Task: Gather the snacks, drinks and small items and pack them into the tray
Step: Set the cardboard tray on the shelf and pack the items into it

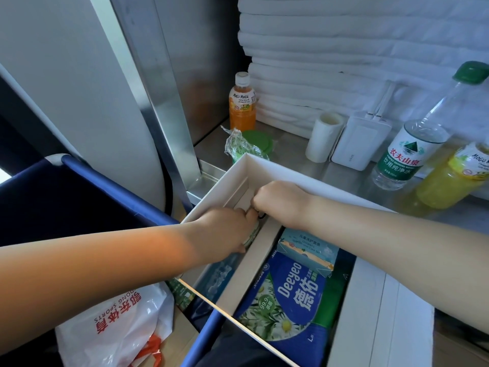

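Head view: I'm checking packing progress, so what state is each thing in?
Tray: open, partly filled.
Deeyeo pack: lying flat in tray.
Orange Mogu Mogu bottle: upright, capped, outside tray.
Water bottle: capped, outside tray.
Yellow Mogu Mogu bottle: outside tray, cap out of view.
Left hand: grips round item in tray's narrow compartment.
Right hand: fingers curled in tray; contents hidden.
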The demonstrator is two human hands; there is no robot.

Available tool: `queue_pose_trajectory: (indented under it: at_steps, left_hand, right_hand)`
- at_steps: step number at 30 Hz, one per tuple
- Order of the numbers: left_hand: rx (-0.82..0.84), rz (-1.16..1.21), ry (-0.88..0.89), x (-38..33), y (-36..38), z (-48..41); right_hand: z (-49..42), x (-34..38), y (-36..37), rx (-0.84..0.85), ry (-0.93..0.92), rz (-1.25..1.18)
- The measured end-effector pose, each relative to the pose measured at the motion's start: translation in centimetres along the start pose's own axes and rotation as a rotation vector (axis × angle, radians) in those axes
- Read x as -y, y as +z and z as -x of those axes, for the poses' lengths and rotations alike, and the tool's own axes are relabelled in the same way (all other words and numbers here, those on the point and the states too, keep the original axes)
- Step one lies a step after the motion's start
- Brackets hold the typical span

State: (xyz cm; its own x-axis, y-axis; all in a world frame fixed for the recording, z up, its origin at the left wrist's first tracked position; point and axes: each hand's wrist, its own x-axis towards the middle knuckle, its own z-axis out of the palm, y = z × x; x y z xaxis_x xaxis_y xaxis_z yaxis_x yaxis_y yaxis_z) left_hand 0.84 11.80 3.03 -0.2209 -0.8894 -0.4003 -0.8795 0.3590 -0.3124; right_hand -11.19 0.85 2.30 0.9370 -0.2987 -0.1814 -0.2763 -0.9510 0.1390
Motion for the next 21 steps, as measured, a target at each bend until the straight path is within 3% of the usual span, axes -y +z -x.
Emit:
queue_pose_trajectory:
  at_steps: [6,8,10,14,17,21]
  left_hand:
    - [-0.023,0.124,0.042,1.0,-0.5,0.8]
    - [-0.147,0.098,0.068,1.6,-0.9,1.7]
    - [-0.372,-0.007,0.106,2.1,-1.3,2.5]
    - [-0.716,-0.005,0.023,3.9,-2.3,2.8]
    - [-0.629,0.174,-0.034,5.0,-2.8,1.8]
    - [-0.524,0.3,-0.036,5.2,-2.8,-1.0]
  right_hand:
    - [1.0,0.4,-1.2,0.071,-0.003,0.016]
    - [1.9,0.3,-2.2,0.07,0.008,-0.002]
    - [3.0,-0.2,-3.3,0.033,0.011,0.0]
    - [6.2,-1.5,-4.8,-0.266,0.089,-0.156]
    - [8.3,-2.8,-4.9,-0.416,0.181,-0.202]
    - [9.5,-4.4,-3.9,-0.329,0.301,-0.184]
